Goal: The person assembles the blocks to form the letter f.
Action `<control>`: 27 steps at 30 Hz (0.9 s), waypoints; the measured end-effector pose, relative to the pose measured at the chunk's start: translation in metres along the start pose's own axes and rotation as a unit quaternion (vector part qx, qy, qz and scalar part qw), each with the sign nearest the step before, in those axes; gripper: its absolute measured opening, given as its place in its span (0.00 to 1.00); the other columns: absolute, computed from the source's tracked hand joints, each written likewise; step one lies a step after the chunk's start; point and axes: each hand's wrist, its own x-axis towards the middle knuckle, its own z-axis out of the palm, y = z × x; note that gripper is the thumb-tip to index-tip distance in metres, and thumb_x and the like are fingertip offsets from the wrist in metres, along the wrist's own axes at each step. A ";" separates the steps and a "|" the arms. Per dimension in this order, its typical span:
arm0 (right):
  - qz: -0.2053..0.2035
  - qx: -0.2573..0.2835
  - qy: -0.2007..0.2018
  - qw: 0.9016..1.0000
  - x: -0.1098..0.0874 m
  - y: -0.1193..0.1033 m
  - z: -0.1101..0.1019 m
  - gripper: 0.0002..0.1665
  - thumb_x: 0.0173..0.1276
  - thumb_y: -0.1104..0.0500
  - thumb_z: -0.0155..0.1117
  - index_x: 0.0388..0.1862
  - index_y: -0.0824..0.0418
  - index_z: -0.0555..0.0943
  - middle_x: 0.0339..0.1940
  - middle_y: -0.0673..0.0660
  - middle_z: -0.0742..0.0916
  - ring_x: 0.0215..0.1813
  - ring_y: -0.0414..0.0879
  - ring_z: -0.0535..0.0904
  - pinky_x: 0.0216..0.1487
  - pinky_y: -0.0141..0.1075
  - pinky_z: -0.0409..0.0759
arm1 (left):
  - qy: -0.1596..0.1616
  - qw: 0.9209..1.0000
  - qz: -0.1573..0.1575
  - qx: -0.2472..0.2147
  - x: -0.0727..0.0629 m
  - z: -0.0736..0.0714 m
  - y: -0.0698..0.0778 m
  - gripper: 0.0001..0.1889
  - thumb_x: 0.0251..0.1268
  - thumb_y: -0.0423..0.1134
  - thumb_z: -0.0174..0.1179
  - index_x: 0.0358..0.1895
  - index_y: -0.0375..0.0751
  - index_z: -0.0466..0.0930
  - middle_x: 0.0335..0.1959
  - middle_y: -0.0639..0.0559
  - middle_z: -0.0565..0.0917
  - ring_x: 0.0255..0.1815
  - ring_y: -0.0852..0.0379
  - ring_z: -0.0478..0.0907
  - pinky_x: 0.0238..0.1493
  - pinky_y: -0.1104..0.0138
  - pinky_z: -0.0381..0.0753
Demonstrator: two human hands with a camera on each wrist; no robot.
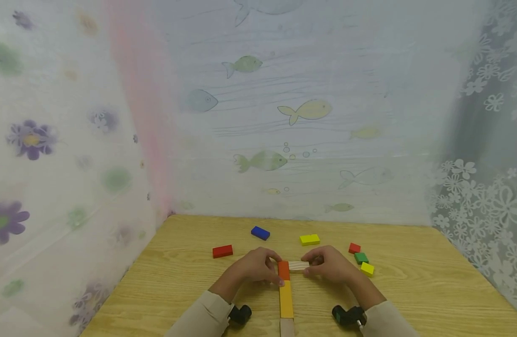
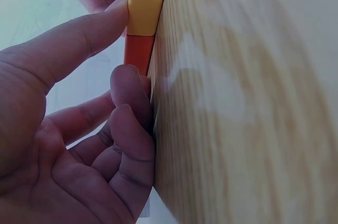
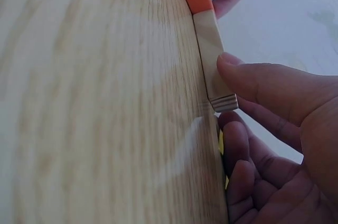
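The right hand pinches the free end of a bare-wood block, thumb on the near side and a fingertip on the far side. The left hand curls around the orange-red block, index finger at its far end and thumb by the seam with the amber block. The bare-wood block lies on the table, its inner end against the right side of the orange-red block, so the two form a corner.

The likeliest trouble is a knocked line: too firm a push from the right hand could slide the orange-red block leftward and break its seam with the amber one, since the left thumb and finger look light on it. A twist on release could also swing the bare-wood block out of square.

The bare-wood block is pale, uncoated and oblong, with streaky grain and dark stripes across its end in the right wrist view. The orange-red block beside it is evenly coloured and reads shorter than the amber one. Beyond the hands, a blue block lies well apart on the table.
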 end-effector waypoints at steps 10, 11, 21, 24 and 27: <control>-0.002 -0.013 0.003 1.000 0.001 0.001 0.001 0.21 0.63 0.53 0.79 0.54 0.57 0.89 0.47 0.53 0.89 0.43 0.47 0.78 0.42 0.34 0.78 | -0.004 1.000 -0.001 -0.005 0.001 0.000 -0.002 0.31 0.51 0.42 0.82 0.60 0.43 0.83 0.30 0.49 0.87 0.27 0.51 0.83 0.30 0.61 0.80; -0.002 -0.012 0.003 1.000 0.001 0.001 0.001 0.21 0.63 0.53 0.79 0.54 0.57 0.89 0.47 0.53 0.89 0.43 0.47 0.78 0.42 0.34 0.78 | -0.004 1.000 -0.001 -0.005 0.001 0.000 -0.001 0.31 0.51 0.42 0.82 0.60 0.43 0.83 0.30 0.49 0.87 0.27 0.51 0.83 0.30 0.62 0.80; 0.010 -0.012 0.004 1.000 0.001 0.000 0.001 0.20 0.64 0.53 0.79 0.54 0.57 0.89 0.45 0.53 0.89 0.42 0.46 0.78 0.42 0.35 0.79 | -0.007 1.000 0.003 0.002 0.000 -0.002 0.000 0.31 0.51 0.43 0.82 0.60 0.43 0.82 0.30 0.50 0.87 0.27 0.51 0.83 0.30 0.62 0.80; 0.009 -0.013 0.005 1.000 0.001 0.000 0.001 0.20 0.63 0.53 0.79 0.53 0.57 0.89 0.45 0.53 0.89 0.42 0.47 0.78 0.42 0.35 0.79 | -0.010 1.000 0.006 0.002 0.000 -0.003 0.000 0.31 0.52 0.44 0.81 0.61 0.43 0.82 0.30 0.50 0.87 0.27 0.51 0.83 0.30 0.62 0.80; 0.006 -0.012 0.005 1.000 0.001 0.000 0.001 0.21 0.63 0.53 0.79 0.54 0.58 0.89 0.45 0.54 0.89 0.42 0.47 0.78 0.42 0.35 0.78 | -0.013 1.000 0.012 0.000 0.001 -0.003 -0.002 0.31 0.53 0.44 0.81 0.61 0.43 0.82 0.31 0.51 0.87 0.27 0.52 0.83 0.30 0.63 0.81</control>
